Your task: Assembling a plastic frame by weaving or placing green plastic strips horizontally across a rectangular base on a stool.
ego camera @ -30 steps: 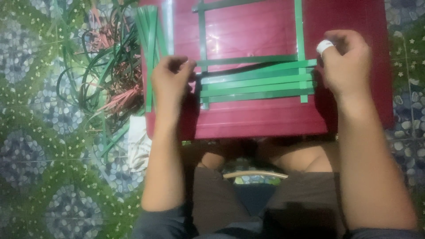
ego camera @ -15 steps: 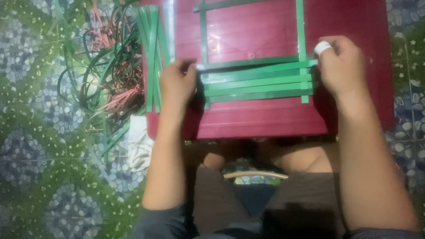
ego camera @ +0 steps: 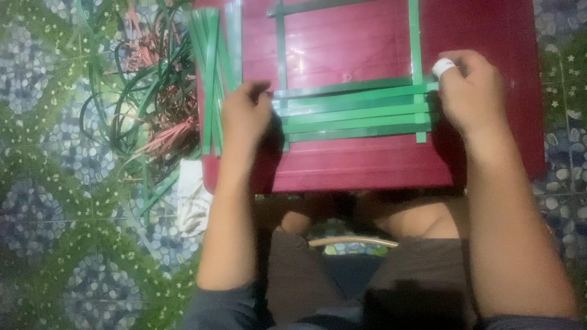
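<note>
Several flat green strips [ego camera: 351, 113] lie side by side across a dark red board [ego camera: 367, 165], woven with two upright green strips [ego camera: 416, 43]. My left hand [ego camera: 244, 113] presses on the left ends of the horizontal strips. At their right ends my right hand [ego camera: 471, 91] pinches them, with white tape around one finger. Both hands rest on the board.
A bundle of loose green strips [ego camera: 211, 67] lies along the board's left edge. A tangle of green and pink strips [ego camera: 140, 104] sits on the patterned floor mat [ego camera: 55, 201] to the left. A thin stick [ego camera: 353, 242] lies across my lap.
My left hand has slid right along the strips toward their left ends. The right hand has barely moved.
</note>
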